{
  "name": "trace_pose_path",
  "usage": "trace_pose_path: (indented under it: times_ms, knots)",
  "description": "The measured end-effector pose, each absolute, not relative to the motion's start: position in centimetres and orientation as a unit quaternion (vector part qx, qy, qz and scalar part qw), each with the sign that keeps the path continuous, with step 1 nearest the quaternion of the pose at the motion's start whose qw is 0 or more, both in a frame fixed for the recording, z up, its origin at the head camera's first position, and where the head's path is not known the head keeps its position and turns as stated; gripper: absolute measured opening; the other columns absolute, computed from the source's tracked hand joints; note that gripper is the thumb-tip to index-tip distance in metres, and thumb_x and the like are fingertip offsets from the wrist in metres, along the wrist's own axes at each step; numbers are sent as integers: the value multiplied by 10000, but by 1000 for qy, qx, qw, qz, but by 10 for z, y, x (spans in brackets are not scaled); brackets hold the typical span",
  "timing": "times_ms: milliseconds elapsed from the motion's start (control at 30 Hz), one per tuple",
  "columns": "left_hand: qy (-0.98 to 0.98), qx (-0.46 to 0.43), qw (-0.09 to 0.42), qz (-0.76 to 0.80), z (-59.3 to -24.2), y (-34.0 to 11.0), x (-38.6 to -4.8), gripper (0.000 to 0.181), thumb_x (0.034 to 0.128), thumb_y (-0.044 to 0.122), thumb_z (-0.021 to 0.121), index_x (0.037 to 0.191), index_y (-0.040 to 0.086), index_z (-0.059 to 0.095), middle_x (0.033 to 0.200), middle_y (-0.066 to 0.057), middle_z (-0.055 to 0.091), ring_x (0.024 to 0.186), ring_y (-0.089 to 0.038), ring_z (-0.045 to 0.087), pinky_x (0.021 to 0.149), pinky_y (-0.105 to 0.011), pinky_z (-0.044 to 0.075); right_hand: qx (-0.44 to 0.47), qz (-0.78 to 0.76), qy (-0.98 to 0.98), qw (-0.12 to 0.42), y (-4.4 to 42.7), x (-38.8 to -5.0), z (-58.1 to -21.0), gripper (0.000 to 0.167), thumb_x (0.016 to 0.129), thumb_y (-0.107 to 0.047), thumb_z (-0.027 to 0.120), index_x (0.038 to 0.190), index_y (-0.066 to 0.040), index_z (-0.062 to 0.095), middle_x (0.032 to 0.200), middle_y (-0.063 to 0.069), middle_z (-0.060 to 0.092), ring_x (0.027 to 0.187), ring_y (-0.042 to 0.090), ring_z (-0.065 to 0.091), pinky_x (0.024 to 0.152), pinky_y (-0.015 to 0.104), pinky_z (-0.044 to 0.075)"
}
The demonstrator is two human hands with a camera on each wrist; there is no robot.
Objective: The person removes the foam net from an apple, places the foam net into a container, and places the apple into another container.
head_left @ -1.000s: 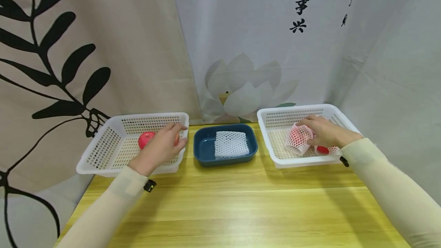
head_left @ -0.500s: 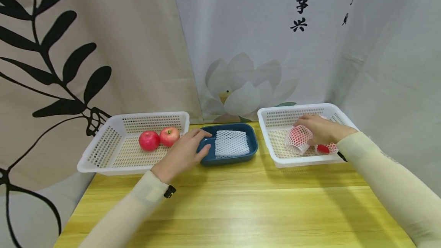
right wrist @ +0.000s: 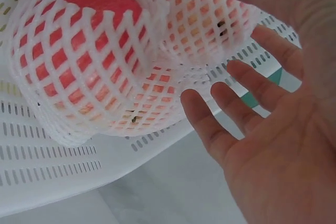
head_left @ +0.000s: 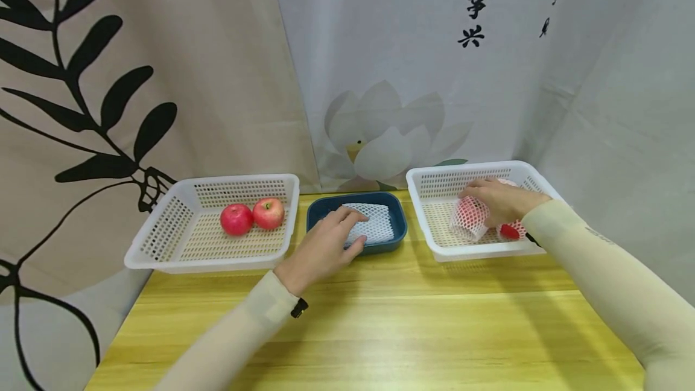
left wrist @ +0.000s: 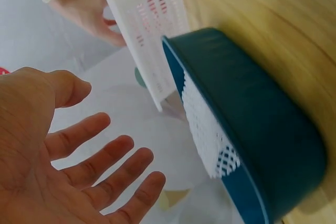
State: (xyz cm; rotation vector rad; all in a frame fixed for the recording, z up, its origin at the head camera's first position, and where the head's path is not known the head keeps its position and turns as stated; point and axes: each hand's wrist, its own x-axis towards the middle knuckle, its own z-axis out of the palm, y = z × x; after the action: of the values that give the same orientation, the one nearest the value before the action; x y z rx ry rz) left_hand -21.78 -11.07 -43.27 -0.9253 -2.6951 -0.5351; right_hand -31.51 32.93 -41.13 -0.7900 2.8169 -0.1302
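Observation:
Above the near left part of a dark blue tray (head_left: 317,210) hangs my left hand (head_left: 321,251), fingers spread, holding nothing. White foam nets (head_left: 380,222) lie in that tray; the left wrist view shows the netting (left wrist: 202,129) beyond my left hand's (left wrist: 79,156) fingers, with a gap between. My right hand (head_left: 502,201) is over the right white basket (head_left: 434,198), beside a netted apple (head_left: 470,216). In the right wrist view, my right hand's (right wrist: 283,124) fingers are extended near several netted apples (right wrist: 79,51); whether the thumb touches one I cannot tell.
The left white basket (head_left: 163,228) holds two bare red apples (head_left: 236,219) side by side. All three containers stand in a row at the back of the wooden table (head_left: 434,330), before a printed curtain (head_left: 380,47).
My left hand has moved right, from over the left basket to the blue tray, uncovering the apples. My right hand has shifted slightly left over its basket.

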Motion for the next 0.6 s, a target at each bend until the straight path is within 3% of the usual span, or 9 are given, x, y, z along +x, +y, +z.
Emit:
trace_pose_path:
  times_ms: [367, 600]
  knots:
    - [-912, -336, 132, -196, -446, -89, -218, 410, 1125, 288, 799, 1491, 117, 731, 1451, -98, 755, 1229, -263, 795, 994, -411, 705, -265, -33, 957, 111, 327, -322, -419, 931, 809, -194, 1076, 1628, -78, 650, 1699, 318, 566, 1587, 624, 503, 1292, 839, 402]
    - [-909, -344, 123, -200, -454, -73, -218, 414, 1135, 304, 791, 1507, 133, 730, 1483, -77, 743, 1328, -266, 759, 1114, -435, 665, -263, -10, 958, 110, 325, -324, -419, 1024, 751, -276, 1111, 1639, -80, 640, 1677, 306, 596, 1577, 611, 522, 1268, 863, 408]
